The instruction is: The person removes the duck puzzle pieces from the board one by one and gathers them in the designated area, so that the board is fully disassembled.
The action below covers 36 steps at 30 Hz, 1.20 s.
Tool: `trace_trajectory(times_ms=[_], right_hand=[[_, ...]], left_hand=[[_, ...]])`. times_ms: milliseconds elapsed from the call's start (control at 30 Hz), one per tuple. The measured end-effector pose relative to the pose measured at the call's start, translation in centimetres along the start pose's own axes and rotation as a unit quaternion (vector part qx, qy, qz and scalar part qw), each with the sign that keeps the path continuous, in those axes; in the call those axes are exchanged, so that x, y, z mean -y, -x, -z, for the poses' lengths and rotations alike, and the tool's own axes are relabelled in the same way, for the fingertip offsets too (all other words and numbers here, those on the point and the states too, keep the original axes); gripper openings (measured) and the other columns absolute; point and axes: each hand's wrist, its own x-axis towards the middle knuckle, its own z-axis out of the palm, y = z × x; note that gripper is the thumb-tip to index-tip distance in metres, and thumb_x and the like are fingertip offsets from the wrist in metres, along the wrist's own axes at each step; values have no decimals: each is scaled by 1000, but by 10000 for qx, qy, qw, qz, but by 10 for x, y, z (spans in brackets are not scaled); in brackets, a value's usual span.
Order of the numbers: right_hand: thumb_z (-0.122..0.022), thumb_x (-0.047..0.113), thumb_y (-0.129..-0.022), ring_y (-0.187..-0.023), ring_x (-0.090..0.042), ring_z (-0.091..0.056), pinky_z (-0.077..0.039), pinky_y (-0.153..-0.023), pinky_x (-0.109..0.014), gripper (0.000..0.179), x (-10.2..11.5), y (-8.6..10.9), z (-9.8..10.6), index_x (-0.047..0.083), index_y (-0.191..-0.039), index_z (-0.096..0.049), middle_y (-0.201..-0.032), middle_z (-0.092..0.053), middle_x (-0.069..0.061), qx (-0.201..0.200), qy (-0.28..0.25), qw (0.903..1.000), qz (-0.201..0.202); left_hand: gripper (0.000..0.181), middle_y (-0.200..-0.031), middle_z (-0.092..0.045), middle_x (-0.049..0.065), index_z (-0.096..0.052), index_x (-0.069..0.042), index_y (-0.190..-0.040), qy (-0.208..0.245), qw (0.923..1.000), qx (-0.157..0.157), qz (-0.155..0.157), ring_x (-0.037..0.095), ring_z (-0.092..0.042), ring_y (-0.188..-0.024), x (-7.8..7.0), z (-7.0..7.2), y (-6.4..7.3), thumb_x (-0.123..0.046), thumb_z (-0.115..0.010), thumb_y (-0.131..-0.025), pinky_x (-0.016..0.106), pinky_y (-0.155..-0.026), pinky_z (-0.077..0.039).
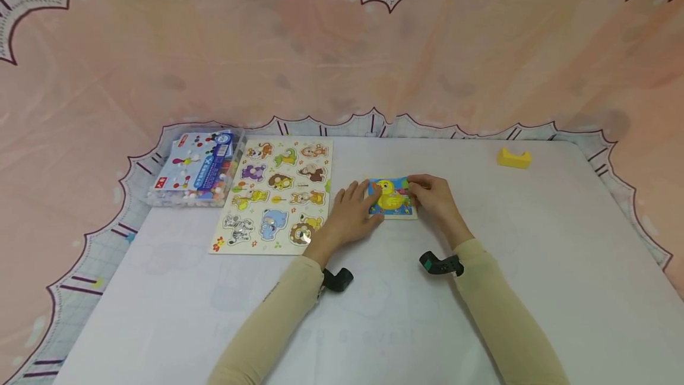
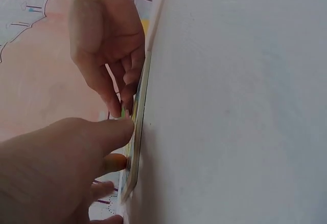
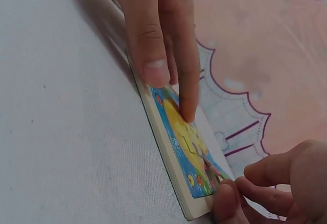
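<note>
A small duck jigsaw puzzle (image 1: 393, 202) in a pale wooden tray lies on the white table, a yellow duck on blue. My left hand (image 1: 350, 215) rests at its left side, fingers spread and extended; in the right wrist view a thumb and fingertip of that hand (image 3: 161, 35) touch the picture. At the upper right corner, my right hand (image 1: 434, 198) pinches a puzzle piece (image 3: 218, 170) between thumb and fingers. That piece sits tilted over a bare gap in the tray, its outer end hidden by the fingertips.
Left of the puzzle lies a large animal peg board (image 1: 275, 198), its lower right corner behind my left hand. Beyond it stands a clear plastic box (image 1: 195, 165) of colourful pieces with a blue leaflet. A yellow notched block (image 1: 514, 158) sits at the back right.
</note>
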Motion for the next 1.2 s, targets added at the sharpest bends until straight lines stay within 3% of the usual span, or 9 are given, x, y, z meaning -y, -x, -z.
trace_trajectory(times_ms=[233,367,667,867,1200], right_hand=[[-51,20,-97,-91,-18,-56,-50,-69,-15,34,1,1,2,6,-128,-56,-118,-58,-14,46,-47,10000,43],[-51,21,-97,-91,-17,-56,-50,-69,-16,37,0,1,1,7,-131,-52,-122,-57,-14,71,-7,9999,115],[-50,21,-96,-86,-19,-57,-46,-69,-18,42,-4,-2,4,5,-135,-48,-124,-56,-17,335,584,9952,712],[-49,21,-97,-84,-18,-56,-47,-67,-18,42,-9,-5,7,5,-136,-48,-126,-55,-17,435,504,9958,627],[-55,18,-93,-68,-15,-51,-44,-52,-19,34,-10,-12,1,6,-125,-57,-110,-58,-14,99,454,9937,1018]], left_hand=[[56,-157,-25,-2,-35,-18,-147,19,9999,-92,-75,24,-21,-146,-6,1,-3,-38,-50,-96,59,-112,-20],[55,-156,-27,-4,-34,-22,-148,-154,9997,-76,-170,26,-22,-145,-7,-2,-5,-38,-48,-97,59,-112,-22],[53,-157,-22,-8,-32,-23,-148,-87,9995,196,-231,31,-13,-147,-9,-1,-6,-40,-42,-99,62,-113,-14],[53,-156,-24,-9,-33,-24,-148,-114,9992,290,-249,30,-14,-147,-11,-2,-7,-41,-43,-99,62,-113,-15],[52,-156,-25,-8,-36,-23,-146,-178,9992,289,-206,30,-14,-147,-12,3,-8,-40,-45,-98,61,-112,-17]])
